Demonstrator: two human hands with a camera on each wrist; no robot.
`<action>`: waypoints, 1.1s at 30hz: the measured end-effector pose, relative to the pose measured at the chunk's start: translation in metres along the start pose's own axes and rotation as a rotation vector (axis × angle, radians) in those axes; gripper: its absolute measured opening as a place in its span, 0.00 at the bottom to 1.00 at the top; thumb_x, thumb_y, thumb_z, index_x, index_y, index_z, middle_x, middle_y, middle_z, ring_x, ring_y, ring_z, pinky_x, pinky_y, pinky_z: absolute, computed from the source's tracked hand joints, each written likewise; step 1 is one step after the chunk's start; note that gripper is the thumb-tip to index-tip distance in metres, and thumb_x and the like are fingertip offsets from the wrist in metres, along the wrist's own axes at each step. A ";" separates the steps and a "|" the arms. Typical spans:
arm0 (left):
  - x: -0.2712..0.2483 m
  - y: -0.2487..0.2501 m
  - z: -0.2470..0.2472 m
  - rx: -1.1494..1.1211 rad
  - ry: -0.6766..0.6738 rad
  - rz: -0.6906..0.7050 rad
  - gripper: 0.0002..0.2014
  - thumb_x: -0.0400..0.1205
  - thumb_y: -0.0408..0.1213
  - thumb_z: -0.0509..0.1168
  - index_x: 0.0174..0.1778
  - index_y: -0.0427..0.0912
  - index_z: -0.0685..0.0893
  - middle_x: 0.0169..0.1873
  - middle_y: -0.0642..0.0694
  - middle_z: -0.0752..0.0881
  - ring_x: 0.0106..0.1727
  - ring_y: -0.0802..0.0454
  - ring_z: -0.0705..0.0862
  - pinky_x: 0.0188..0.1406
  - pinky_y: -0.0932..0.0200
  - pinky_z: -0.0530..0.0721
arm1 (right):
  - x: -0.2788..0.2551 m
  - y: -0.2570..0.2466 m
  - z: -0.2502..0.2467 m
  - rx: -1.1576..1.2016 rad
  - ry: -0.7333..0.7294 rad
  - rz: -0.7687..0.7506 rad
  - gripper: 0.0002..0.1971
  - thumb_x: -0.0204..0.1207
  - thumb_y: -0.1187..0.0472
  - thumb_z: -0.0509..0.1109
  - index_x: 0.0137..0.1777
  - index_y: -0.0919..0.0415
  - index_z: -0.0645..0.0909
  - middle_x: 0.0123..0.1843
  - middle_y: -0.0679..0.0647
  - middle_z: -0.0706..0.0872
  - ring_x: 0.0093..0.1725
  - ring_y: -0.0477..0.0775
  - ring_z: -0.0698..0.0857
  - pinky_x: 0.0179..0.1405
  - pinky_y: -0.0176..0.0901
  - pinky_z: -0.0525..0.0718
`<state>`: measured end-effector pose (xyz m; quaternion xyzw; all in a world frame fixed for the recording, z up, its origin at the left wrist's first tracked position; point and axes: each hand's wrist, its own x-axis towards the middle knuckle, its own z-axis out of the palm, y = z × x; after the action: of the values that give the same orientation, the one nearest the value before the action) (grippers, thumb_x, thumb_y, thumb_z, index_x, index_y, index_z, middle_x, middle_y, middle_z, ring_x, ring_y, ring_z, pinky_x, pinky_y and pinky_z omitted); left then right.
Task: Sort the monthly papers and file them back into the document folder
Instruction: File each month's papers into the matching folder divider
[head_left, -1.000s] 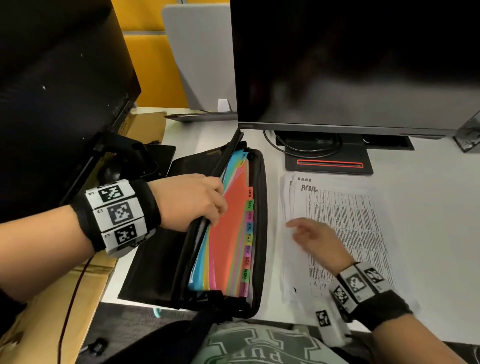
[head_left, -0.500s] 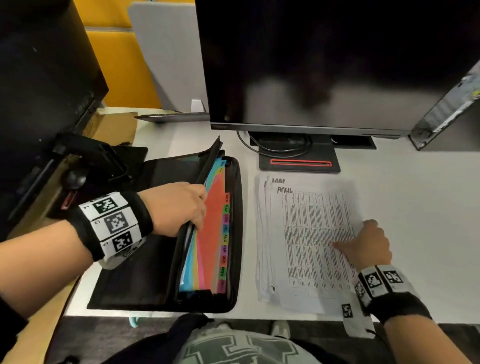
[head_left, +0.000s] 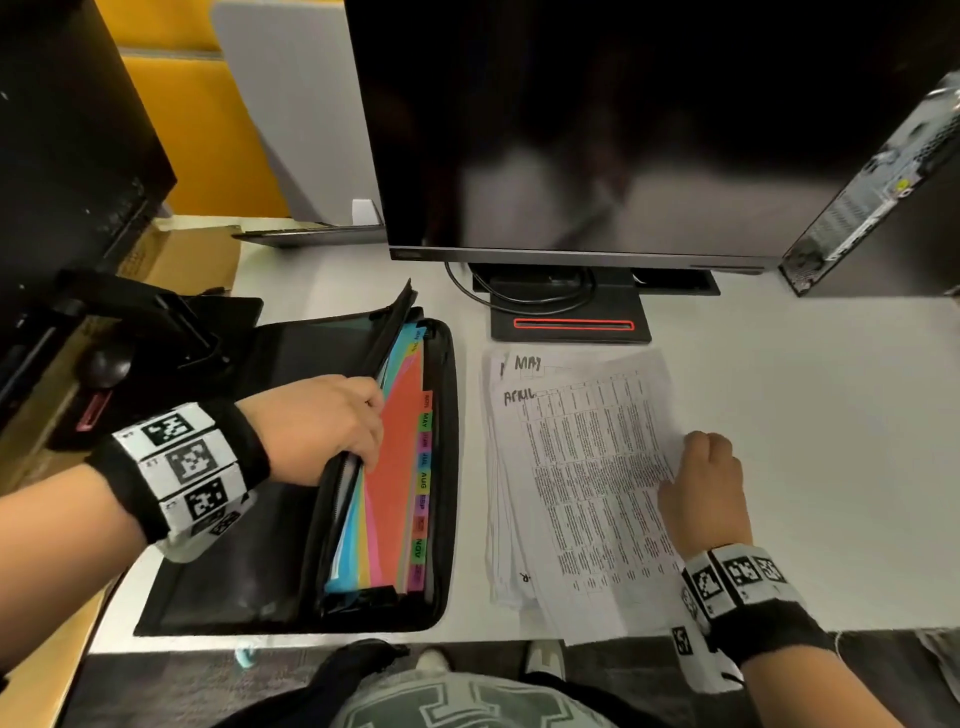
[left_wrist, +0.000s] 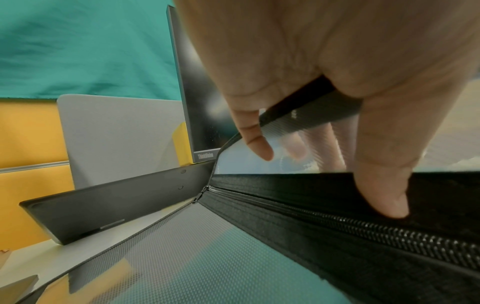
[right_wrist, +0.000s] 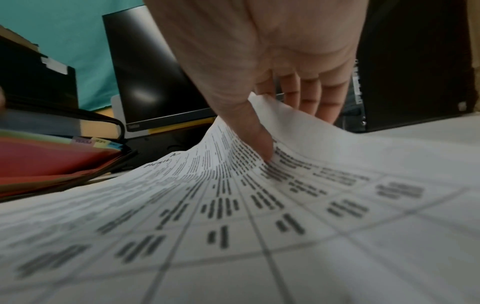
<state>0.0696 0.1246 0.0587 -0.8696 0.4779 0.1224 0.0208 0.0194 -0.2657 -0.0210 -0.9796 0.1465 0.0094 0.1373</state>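
A black zip document folder (head_left: 291, 597) lies open on the desk, its coloured dividers (head_left: 395, 467) and month tabs (head_left: 423, 483) showing. My left hand (head_left: 332, 431) grips the folder's raised flap (left_wrist: 306, 111), thumb on the outer side and fingers on the inner side. To the right lies a stack of printed papers (head_left: 506, 519). The top sheet (head_left: 597, 478), marked APRIL, is lifted at its right edge. My right hand (head_left: 701, 483) pinches that edge, thumb (right_wrist: 257, 131) on the print and fingers (right_wrist: 311, 98) under it. A sheet marked MAY (head_left: 530, 362) shows beneath.
A large monitor (head_left: 597, 130) on its stand (head_left: 571, 325) sits just behind the papers. A computer tower (head_left: 883, 197) stands at the back right. Black equipment (head_left: 78, 182) crowds the left. The desk's front edge (head_left: 519, 636) runs just below the papers.
My right hand slid from the stack's left side to the right edge of the APRIL sheet and lifted it. My left hand has kept its grip on the flap.
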 end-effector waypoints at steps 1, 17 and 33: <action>0.001 0.000 0.000 0.002 0.001 0.005 0.07 0.70 0.47 0.70 0.42 0.64 0.86 0.42 0.71 0.84 0.52 0.64 0.68 0.47 0.66 0.74 | 0.001 -0.001 -0.001 0.009 -0.026 -0.033 0.18 0.69 0.78 0.62 0.60 0.73 0.72 0.54 0.66 0.77 0.47 0.64 0.76 0.42 0.50 0.76; 0.003 -0.005 0.001 0.015 -0.060 -0.040 0.09 0.75 0.47 0.65 0.48 0.63 0.86 0.48 0.70 0.83 0.57 0.65 0.67 0.54 0.66 0.70 | 0.033 -0.001 -0.002 -0.107 -0.320 0.053 0.45 0.64 0.43 0.78 0.75 0.61 0.61 0.73 0.60 0.69 0.71 0.64 0.69 0.69 0.58 0.74; -0.007 -0.003 -0.006 -0.022 0.039 -0.016 0.09 0.72 0.46 0.62 0.42 0.63 0.86 0.42 0.70 0.84 0.52 0.64 0.69 0.45 0.65 0.76 | 0.042 -0.001 -0.018 -0.005 -0.296 0.069 0.12 0.73 0.54 0.70 0.49 0.62 0.78 0.49 0.60 0.81 0.47 0.57 0.81 0.42 0.46 0.82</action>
<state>0.0695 0.1305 0.0654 -0.8758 0.4699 0.1104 0.0029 0.0589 -0.2820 -0.0056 -0.9622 0.1584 0.1588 0.1544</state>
